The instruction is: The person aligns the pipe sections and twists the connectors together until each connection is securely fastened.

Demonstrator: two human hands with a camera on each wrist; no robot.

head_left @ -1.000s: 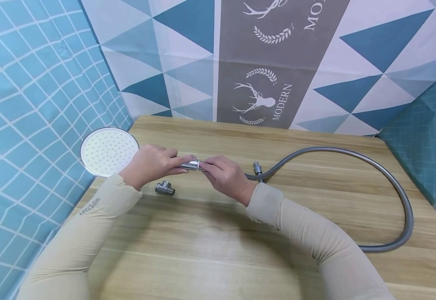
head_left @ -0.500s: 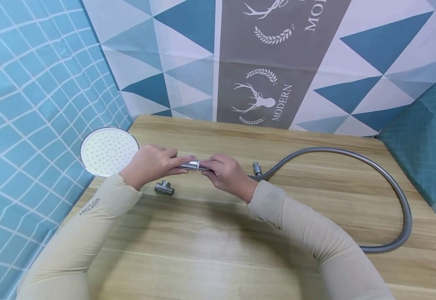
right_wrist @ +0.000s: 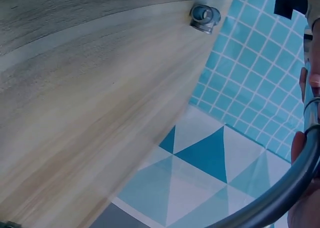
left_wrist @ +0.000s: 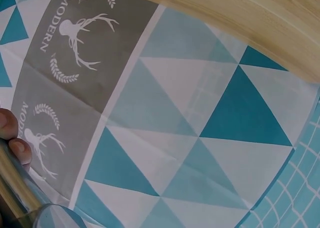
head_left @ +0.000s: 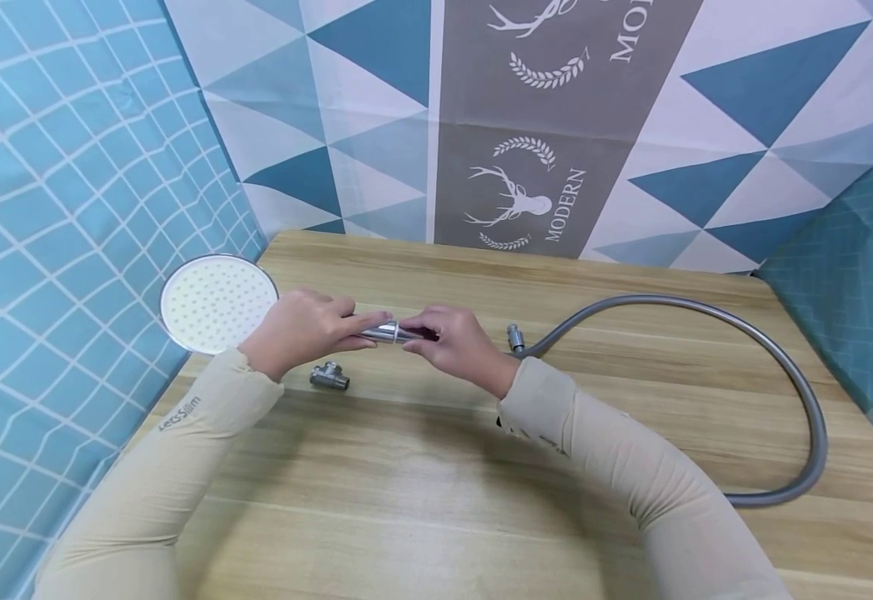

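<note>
My left hand [head_left: 304, 329] grips the chrome handle [head_left: 382, 332] of a shower head, whose round white spray face [head_left: 218, 304] is turned up at the left. At the handle's end, my right hand [head_left: 462, 343] pinches the metal end fitting [head_left: 409, 335] of a grey shower hose, in line with the handle. Both hands are above the table. In the right wrist view the hose [right_wrist: 272, 200] curves away below the right fingers. The left wrist view shows only fingertips [left_wrist: 17, 150] and part of the shiny handle [left_wrist: 22, 173].
The hose [head_left: 811, 400] loops over the right side of the wooden table [head_left: 406, 517]. A metal fitting [head_left: 514, 337] lies beside it. A small chrome tee-shaped valve [head_left: 329, 377] rests below the left hand. Tile-patterned sheets [head_left: 68, 208] stand around the table.
My right hand's fingers have shifted and rolled round the hose's end fitting, the wrist turning slightly. The left hand and shower head stay put.
</note>
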